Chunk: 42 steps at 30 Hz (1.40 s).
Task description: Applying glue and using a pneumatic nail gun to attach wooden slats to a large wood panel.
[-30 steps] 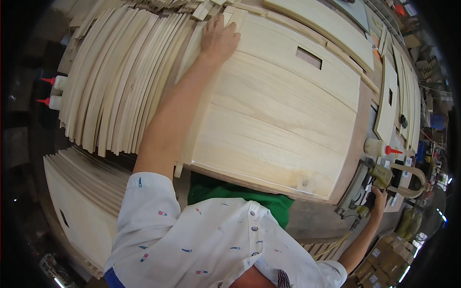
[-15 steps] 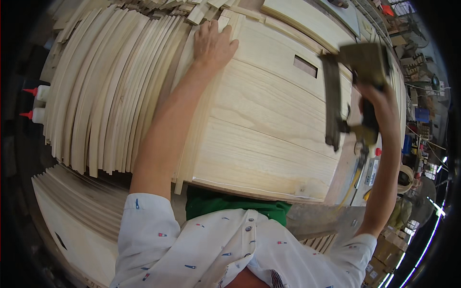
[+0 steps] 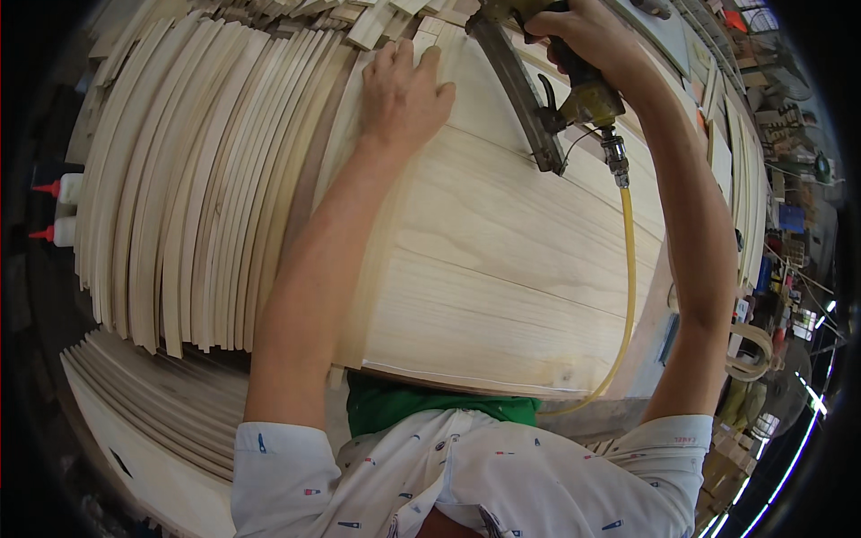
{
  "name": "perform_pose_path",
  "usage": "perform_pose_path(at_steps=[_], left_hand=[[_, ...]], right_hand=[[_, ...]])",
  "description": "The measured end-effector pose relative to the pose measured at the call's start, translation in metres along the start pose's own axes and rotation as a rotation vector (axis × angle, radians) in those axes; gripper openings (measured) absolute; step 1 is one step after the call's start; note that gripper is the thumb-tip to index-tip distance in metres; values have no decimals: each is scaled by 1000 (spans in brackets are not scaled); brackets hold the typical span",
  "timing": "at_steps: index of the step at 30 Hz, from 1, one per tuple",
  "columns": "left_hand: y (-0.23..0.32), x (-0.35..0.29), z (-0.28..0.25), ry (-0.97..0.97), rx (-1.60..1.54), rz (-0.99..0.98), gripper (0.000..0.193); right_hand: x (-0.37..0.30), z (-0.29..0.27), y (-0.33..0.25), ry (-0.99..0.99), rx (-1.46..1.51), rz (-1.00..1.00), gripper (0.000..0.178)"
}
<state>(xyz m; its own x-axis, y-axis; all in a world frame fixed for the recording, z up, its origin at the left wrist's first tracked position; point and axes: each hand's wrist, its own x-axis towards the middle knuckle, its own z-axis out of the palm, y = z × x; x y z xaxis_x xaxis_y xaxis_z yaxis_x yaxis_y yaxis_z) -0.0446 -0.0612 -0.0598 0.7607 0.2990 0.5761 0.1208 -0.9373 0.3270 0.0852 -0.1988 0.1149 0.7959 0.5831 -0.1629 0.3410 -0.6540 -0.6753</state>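
A light wooden panel [image 3: 502,269] made of joined boards lies flat before me. Along its left edge run narrow wooden strips [image 3: 366,309]. My left hand [image 3: 404,99] rests on these strips near their far end, fingers spread and thumb apart, pressing from above. In my right hand [image 3: 596,36] is a pneumatic nail gun [image 3: 587,99], gripped by its handle, with its long dark magazine slanting over the panel's far part. A yellow air hose [image 3: 630,269] hangs from the handle's base toward me. The gun's nose is cut off by the upper edge.
A thick row of curved-looking wooden slats [image 3: 197,188] stands at the left. Two white glue bottles with red tips [image 3: 67,188] are beyond it. Below lie stacked panels [image 3: 143,448]. Loose wood offcuts [image 3: 368,27] lie at the far side.
My right hand has swung the nail gun from the panel's right side leftward and away from me, to the far edge. My left hand stays almost in place on the strips.
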Motion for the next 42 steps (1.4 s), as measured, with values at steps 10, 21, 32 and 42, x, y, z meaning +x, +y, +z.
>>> perform_pose_path(at_steps=[10, 21, 32, 42], left_hand=[[-2, -1, 5, 48, 20, 20, 45], [6, 4, -18, 43, -83, 21, 41], [9, 11, -13, -98, -53, -48, 46], [-17, -18, -31, -200, 69, -240, 74]], right_hand=[[2, 5, -2, -59, -27, -13, 20], [-16, 17, -19, -21, -60, -120, 20], [-45, 11, -6, 169, -133, -160, 19], [-246, -4, 17, -65, 28, 4, 21]])
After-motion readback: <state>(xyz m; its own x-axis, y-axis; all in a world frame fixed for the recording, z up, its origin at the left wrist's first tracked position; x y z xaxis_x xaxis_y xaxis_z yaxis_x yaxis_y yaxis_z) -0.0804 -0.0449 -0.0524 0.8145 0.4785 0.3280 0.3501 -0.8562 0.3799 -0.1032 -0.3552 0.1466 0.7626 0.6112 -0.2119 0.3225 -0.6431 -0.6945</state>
